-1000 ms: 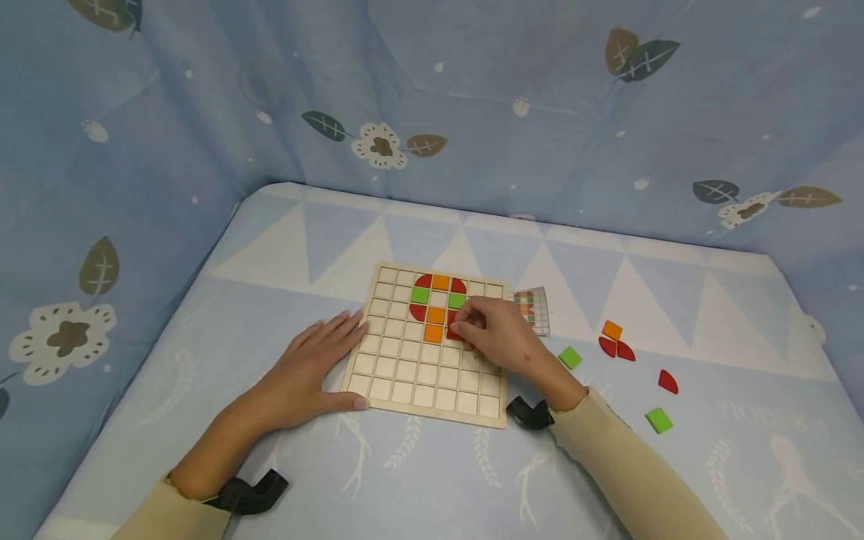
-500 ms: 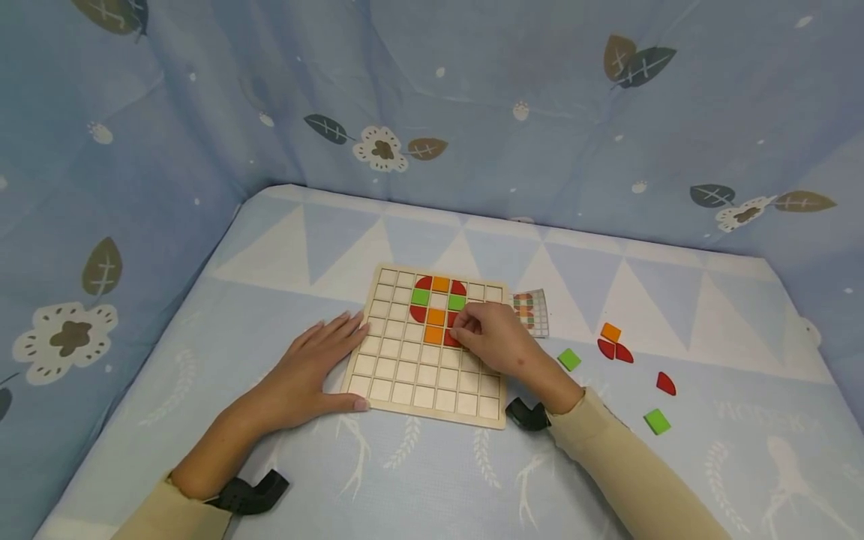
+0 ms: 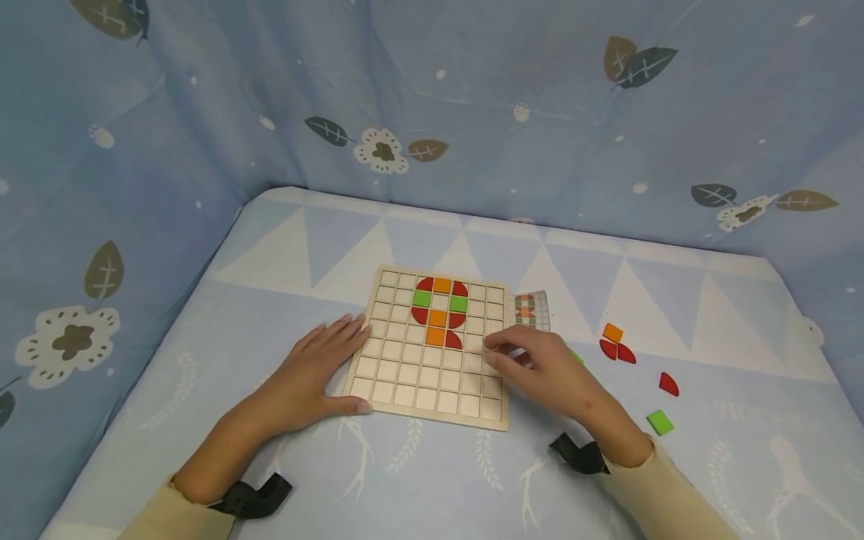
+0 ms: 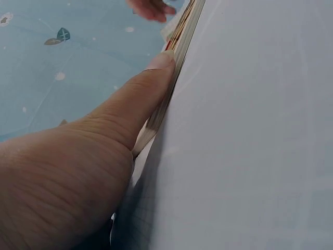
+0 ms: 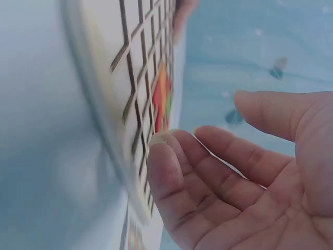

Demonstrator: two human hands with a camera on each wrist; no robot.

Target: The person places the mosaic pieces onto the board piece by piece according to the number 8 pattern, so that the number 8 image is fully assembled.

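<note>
A square wooden grid board (image 3: 417, 373) lies on the table in the head view. Set in its cells are red quarter-circle tiles, orange squares and green squares. The lowest row of them holds an orange square tile (image 3: 435, 337) beside a red quarter-circle tile (image 3: 453, 340). My left hand (image 3: 313, 375) rests along the board's left edge, fingers straight, with the thumb (image 4: 151, 78) at the near corner. Over the board's right edge hovers my right hand (image 3: 550, 369), fingers loosely bent. Nothing shows between its thumb and fingertips in the right wrist view.
A printed pattern card (image 3: 533, 309) lies against the board's right side. Farther right are an orange tile (image 3: 613, 332), several red quarter-circles (image 3: 669, 384) and a green tile (image 3: 660, 422). Another green tile (image 3: 577, 358) peeks out behind the right hand. Patterned cloth (image 3: 472, 135) hangs behind the table.
My right hand has let go of the lower red quarter-circle tile, which now lies in its cell, and moved right to the board's edge. The left hand has stayed put.
</note>
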